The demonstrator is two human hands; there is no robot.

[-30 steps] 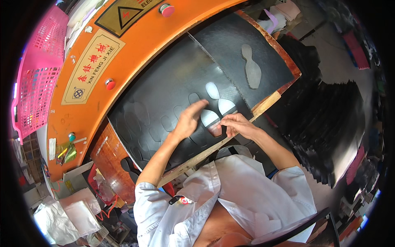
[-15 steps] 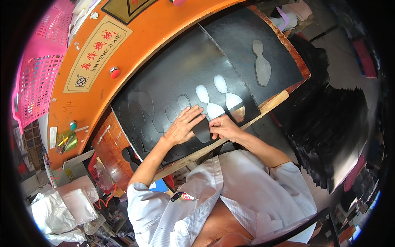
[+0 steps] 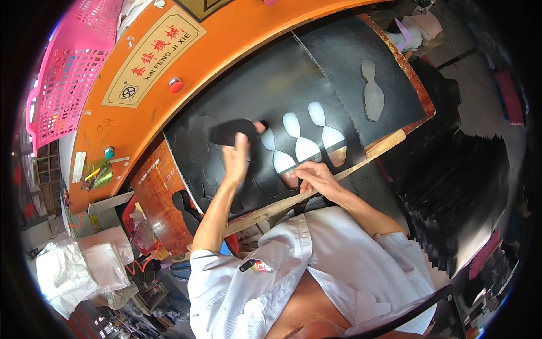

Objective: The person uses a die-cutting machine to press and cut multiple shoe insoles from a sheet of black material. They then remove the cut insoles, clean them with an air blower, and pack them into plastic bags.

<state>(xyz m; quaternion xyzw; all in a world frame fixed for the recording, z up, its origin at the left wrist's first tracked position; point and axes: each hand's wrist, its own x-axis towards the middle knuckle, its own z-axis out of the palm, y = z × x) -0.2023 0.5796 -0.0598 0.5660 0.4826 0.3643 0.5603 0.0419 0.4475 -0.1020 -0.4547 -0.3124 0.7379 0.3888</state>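
While your left hand (image 3: 236, 160) pinches cut black sole piece (image 3: 232, 131) above black sheet (image 3: 248, 107), right hand (image 3: 315, 176) lies flat, empty, at sheet's near edge. Risk: sheet shifts w/ lift, misaligning cutouts (image 3: 299, 141).

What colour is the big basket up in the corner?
Pink; the basket shows in the head view.

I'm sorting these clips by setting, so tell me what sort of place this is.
Most likely a shoe-making workshop, at a cutting press. An orange machine body stands behind a black sheet with sole-shaped holes cut out of it, and the left hand lifts a black sole-shaped piece.
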